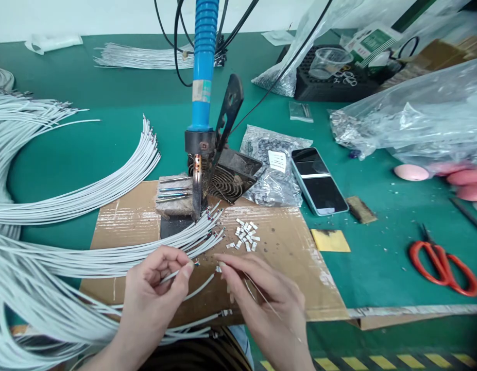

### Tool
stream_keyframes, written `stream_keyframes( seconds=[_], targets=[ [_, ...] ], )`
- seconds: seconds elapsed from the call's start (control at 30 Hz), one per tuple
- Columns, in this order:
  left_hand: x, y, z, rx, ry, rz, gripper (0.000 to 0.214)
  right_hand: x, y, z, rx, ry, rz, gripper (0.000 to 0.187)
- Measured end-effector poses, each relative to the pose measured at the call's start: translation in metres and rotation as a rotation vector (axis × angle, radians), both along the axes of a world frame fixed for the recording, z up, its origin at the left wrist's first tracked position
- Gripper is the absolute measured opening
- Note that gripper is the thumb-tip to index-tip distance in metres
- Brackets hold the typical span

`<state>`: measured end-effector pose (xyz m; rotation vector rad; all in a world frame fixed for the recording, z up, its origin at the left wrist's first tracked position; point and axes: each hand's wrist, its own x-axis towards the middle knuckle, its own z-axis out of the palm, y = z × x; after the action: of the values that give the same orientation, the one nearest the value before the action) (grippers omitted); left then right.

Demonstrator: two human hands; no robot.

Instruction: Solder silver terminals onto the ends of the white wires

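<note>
My left hand [157,288] pinches the stripped end of a thin white wire [175,274] between thumb and forefinger, above a brown cardboard sheet [285,268]. My right hand [261,293] is closed in a pinch on a tiny white part [219,268] and also carries a fine strand of solder wire [269,304] running back over the palm. The two fingertips sit a few centimetres apart. A small pile of white parts [246,236] lies just beyond. A blue-handled soldering iron [203,77] stands upright in its stand behind, tip down.
Bundles of white wires [68,206] curve across the left of the green table. A phone [319,180], bags of parts [273,165], a small fan [231,178], red scissors [443,263] and a yellow pad [331,240] lie to the right.
</note>
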<state>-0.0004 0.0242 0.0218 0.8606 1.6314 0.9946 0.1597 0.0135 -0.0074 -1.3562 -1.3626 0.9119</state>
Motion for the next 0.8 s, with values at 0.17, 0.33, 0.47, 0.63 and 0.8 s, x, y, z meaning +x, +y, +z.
stream_keyframes(
  seconds=[0.17, 0.33, 0.47, 0.63, 0.8],
  targets=[
    [-0.002, 0.002, 0.0, -0.011, -0.048, 0.01, 0.015, -0.005, 0.004, -0.003, -0.191, 0.273, -0.026, 0.01],
    [0.0, 0.003, 0.001, -0.013, -0.092, 0.036, 0.012, -0.013, 0.003, -0.01, -0.271, 0.459, 0.044, 0.009],
    [0.002, 0.001, 0.002, 0.014, -0.077, 0.035, 0.009, -0.018, 0.002, -0.011, -0.389, 0.584, 0.099, 0.016],
    [0.005, -0.003, 0.0, 0.071, -0.034, 0.023, 0.007, -0.021, 0.003, -0.011, -0.42, 0.65, 0.066, 0.019],
    [0.008, -0.006, -0.002, 0.068, -0.055, 0.03, 0.008, -0.026, 0.0, -0.014, -0.422, 0.659, 0.038, 0.019]
  ],
)
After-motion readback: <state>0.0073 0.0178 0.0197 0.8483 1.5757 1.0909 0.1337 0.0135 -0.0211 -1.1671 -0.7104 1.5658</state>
